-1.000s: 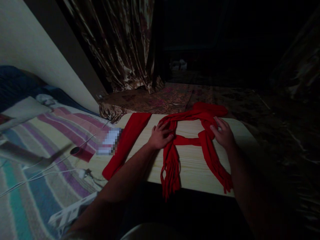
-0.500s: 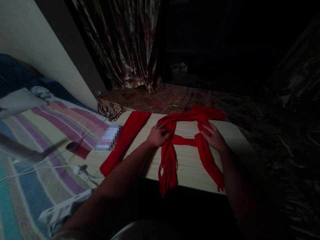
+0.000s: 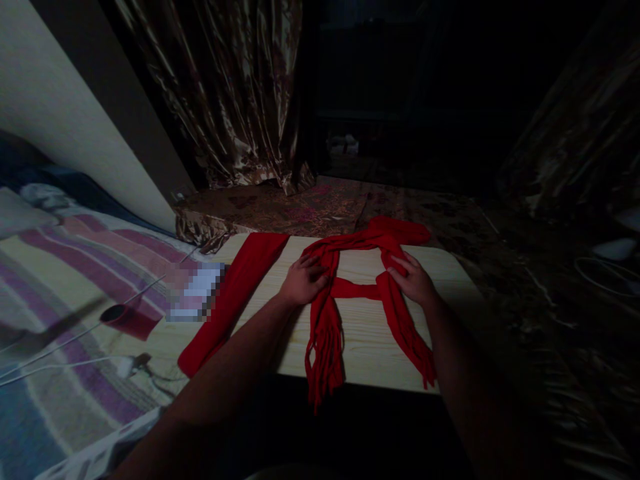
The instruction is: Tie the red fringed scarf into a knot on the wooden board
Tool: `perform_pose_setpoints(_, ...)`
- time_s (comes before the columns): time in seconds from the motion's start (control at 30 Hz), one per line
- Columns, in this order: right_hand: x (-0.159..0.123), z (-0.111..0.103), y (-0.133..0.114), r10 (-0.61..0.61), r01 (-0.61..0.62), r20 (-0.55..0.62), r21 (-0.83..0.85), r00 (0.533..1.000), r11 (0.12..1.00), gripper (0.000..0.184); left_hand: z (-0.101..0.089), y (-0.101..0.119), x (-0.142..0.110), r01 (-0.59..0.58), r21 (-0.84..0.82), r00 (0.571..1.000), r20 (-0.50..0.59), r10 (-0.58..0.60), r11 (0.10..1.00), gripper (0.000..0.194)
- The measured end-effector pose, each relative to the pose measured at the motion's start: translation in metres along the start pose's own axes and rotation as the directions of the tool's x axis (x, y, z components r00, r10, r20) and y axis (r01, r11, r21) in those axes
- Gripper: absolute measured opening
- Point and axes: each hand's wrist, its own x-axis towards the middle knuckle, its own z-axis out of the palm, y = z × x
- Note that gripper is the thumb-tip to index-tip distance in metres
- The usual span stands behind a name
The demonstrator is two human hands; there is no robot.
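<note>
A red fringed scarf (image 3: 357,290) lies looped on a light wooden table (image 3: 365,337), both tasselled ends hanging over the near edge. My left hand (image 3: 300,280) rests flat on the scarf's left strand, fingers stretched out. My right hand (image 3: 413,280) presses on the right strand where it crosses the middle band, fingers extended. A second red cloth (image 3: 233,297), folded into a long strip, lies diagonally at the table's left side, untouched.
A striped blanket (image 3: 65,267) with white cables (image 3: 60,363) and a small dark round object (image 3: 116,313) lies to the left. A patterned curtain (image 3: 225,100) hangs behind the table. A patterned carpet (image 3: 300,207) covers the floor beyond; the right side is dark.
My right hand slid inward along the scarf's right strand toward the middle band. The left hand stayed on the left strand. The view shifted slightly.
</note>
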Motion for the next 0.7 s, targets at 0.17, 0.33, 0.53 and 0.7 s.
perform_pose_setpoints(0.17,-0.002,-0.004,-0.007,0.051,-0.051,-0.02,0.015,0.998,0.999,0.046,0.0,0.003,0.0,0.051,-0.024,0.999,-0.014,-0.051,0.998,0.032)
perform_pose_setpoints(0.33,-0.004,-0.008,-0.016,0.096,-0.095,-0.031,0.045,0.995,0.994,0.033,0.001,0.001,0.001,0.205,0.021,0.977,-0.063,-0.203,0.979,0.03)
perform_pose_setpoints(0.53,-0.003,-0.01,-0.023,0.23,-0.212,-0.049,0.242,0.972,0.947,0.032,0.004,-0.01,0.002,0.203,-0.027,0.975,-0.082,-0.204,0.979,0.032)
perform_pose_setpoints(0.7,0.017,-0.051,-0.037,0.401,-0.289,-0.343,0.333,0.85,0.898,0.045,0.007,-0.012,0.003,0.196,-0.014,0.974,-0.114,-0.196,0.98,0.03)
